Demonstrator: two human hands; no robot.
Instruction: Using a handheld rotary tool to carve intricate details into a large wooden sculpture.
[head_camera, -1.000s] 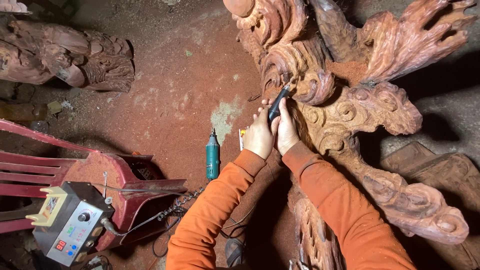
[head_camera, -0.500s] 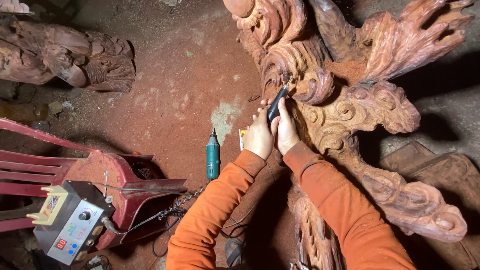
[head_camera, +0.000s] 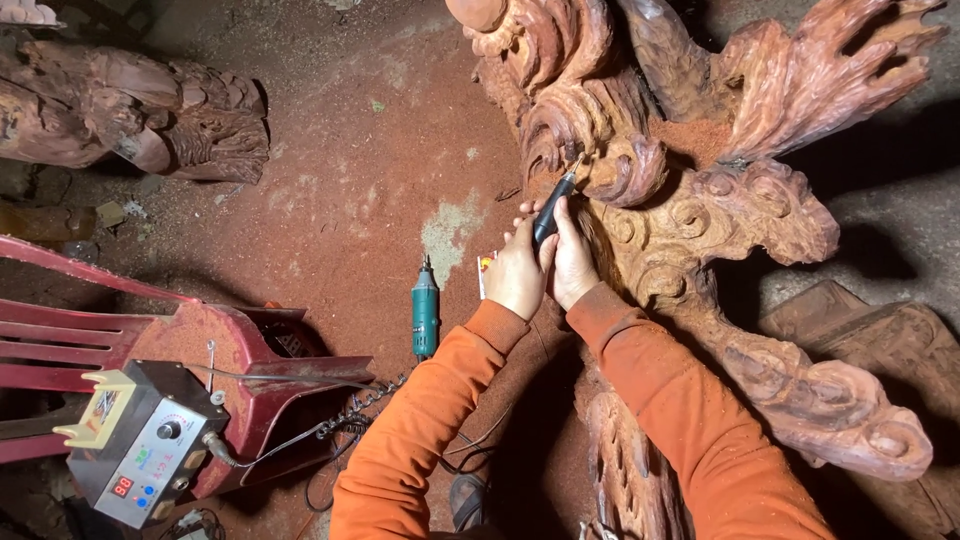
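A large reddish wood carving (head_camera: 700, 220) with curls and scrolls fills the right side. My left hand (head_camera: 517, 272) and my right hand (head_camera: 574, 262) meet in front of it, both wrapped around a slim black rotary handpiece (head_camera: 552, 210). Its tip touches a curled scroll of the carving. Both arms wear orange sleeves.
A green power tool (head_camera: 426, 312) lies on the dusty red floor left of my hands. A red plastic chair (head_camera: 150, 340) at lower left carries a grey control box (head_camera: 135, 440) with cables. Another carved wood piece (head_camera: 130, 115) lies at upper left.
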